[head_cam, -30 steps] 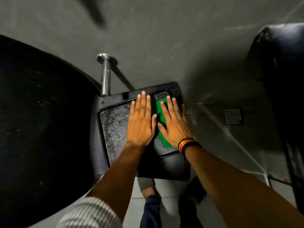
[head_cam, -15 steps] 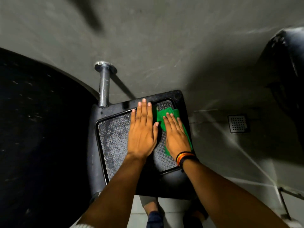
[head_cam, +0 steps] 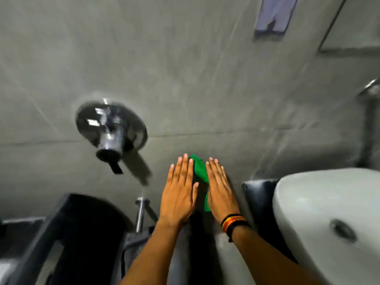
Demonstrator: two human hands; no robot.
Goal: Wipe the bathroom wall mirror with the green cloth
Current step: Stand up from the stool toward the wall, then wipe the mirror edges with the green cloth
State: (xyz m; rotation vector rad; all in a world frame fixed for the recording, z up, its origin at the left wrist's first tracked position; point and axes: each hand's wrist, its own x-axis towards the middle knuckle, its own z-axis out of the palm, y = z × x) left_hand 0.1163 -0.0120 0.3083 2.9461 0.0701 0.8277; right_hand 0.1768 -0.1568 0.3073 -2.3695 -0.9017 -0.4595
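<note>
Both my hands are held out flat in front of the grey tiled wall, palms away from me. My left hand (head_cam: pixel 178 194) has straight fingers and holds nothing. My right hand (head_cam: pixel 221 190), with a striped band at the wrist, has the green cloth (head_cam: pixel 199 169) under its palm; the cloth sticks out on its left side, between the two hands. A pale panel with a dark edge (head_cam: pixel 349 27) shows at the top right; whether it is the mirror I cannot tell.
A chrome mixer valve (head_cam: pixel 111 128) juts from the wall at the left. Low on the right hangs a white basin (head_cam: pixel 329 212). A black seat (head_cam: pixel 86 223) and a chrome pipe (head_cam: pixel 140 214) are at the lower left. The picture is blurred by motion.
My view has swung up from the black stool to the wall. Both hands have lifted off the stool, and the green cloth has come up with my right hand.
</note>
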